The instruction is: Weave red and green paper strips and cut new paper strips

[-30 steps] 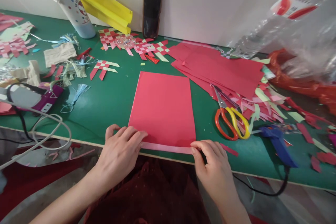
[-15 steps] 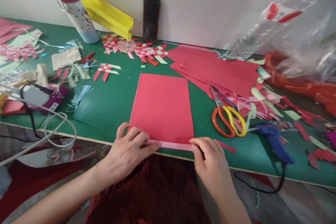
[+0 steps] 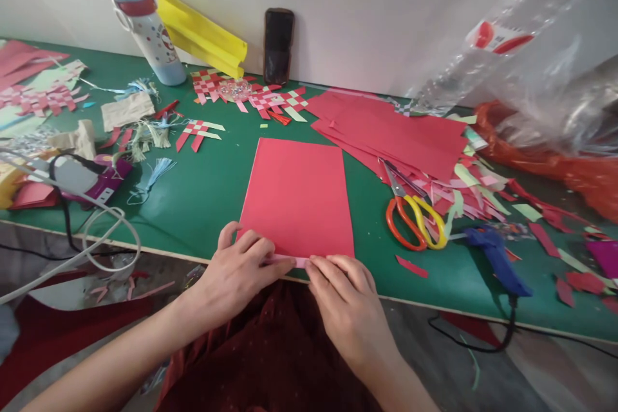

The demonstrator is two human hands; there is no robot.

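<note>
A red sheet of paper (image 3: 299, 196) lies at the table's front edge, its near edge turned up into a narrow pale pink fold (image 3: 300, 262). My left hand (image 3: 246, 267) presses on the near left corner, fingers bent on the red face and thumb along the fold. On the right part of the fold rests my right hand (image 3: 345, 296), its fingers close together and covering that stretch; its thumb is hidden. A small gap of pink shows between the two hands. Right of the sheet lie scissors (image 3: 416, 222) with one orange and one yellow handle.
Stacked red sheets (image 3: 400, 135) and paper scraps (image 3: 463, 196) lie beyond the scissors. A blue glue gun (image 3: 497, 261) is at the right. Woven paper pieces (image 3: 200, 132), a tassel (image 3: 154, 177), a bottle (image 3: 154, 38) and a phone (image 3: 279, 45) stand or lie leftward and behind.
My right hand has slid left along the fold from the sheet's right corner, its fingers now flatter on the paper. My left hand stays in place. The view has tilted slightly.
</note>
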